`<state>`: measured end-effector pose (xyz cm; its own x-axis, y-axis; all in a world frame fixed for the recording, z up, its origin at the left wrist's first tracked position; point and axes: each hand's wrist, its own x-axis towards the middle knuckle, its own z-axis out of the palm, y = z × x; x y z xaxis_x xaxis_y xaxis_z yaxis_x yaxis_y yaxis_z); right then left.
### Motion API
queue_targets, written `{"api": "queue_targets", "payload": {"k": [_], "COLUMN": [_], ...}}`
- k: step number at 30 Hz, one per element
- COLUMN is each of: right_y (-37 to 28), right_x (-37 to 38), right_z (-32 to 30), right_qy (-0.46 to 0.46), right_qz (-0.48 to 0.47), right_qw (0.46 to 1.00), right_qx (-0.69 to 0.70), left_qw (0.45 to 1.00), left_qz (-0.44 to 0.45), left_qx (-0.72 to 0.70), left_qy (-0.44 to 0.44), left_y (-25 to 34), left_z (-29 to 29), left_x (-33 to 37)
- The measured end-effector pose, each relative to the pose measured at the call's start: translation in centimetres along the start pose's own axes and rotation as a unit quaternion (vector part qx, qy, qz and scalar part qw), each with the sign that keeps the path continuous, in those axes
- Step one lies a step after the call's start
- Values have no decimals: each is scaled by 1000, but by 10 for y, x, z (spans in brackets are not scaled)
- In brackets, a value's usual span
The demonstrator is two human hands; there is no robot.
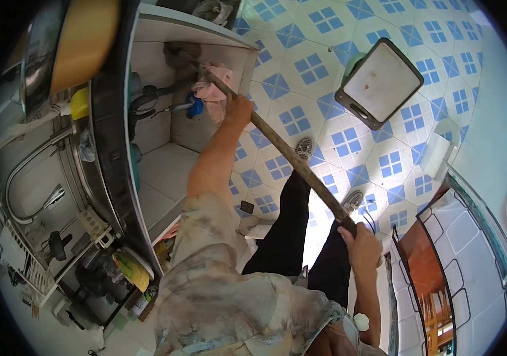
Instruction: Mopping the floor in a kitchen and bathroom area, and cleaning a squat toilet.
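A long wooden pole slants across the view from the open space under the counter down to the right. My left hand is wrapped round its upper middle, beside a pink cloth at the cabinet's opening. Near the pole's lower right end, my right hand is closed around the wood. At the far end a dark head is blurred inside the cabinet, so its kind cannot be made out. A blue fitting shows next to the cloth.
To the left runs a counter with a sink tap and a dark front edge. A dark-rimmed cutting board sits over something green on the tiled floor. At lower right stands a rack or cabinet.
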<state>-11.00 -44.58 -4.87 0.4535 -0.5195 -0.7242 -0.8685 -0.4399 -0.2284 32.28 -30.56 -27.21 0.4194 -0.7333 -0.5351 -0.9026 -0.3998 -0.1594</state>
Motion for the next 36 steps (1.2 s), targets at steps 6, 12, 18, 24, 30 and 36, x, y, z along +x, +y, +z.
{"api": "queue_targets", "payload": {"k": [6,12,18,24,30,36], "right_y": [14,84,170,220,202,160], "right_x": [-44,-143,-247,-297,-256,-176], "right_z": [-52,-72,-65,-74,-101,-112], "right_qy": [-21,-36,-63,-2,8,32], "right_qz": [70,143,199,184,149,87], "right_qw": [997,989,973,980,987,996], "right_qx": [12,-29,-97,-78,-50,-5], "left_qw": [997,983,964,944,943,962], "left_qz": [60,116,172,229,234,166], "left_qx": [-52,-141,-200,-238,-237,-215], "left_qy": [9,11,40,18,3,33], "left_y": [43,170,277,327,299,223], "left_z": [-29,-39,-62,-102,-114,-94], "left_x": [-14,-56,-109,-126,-113,-70]}}
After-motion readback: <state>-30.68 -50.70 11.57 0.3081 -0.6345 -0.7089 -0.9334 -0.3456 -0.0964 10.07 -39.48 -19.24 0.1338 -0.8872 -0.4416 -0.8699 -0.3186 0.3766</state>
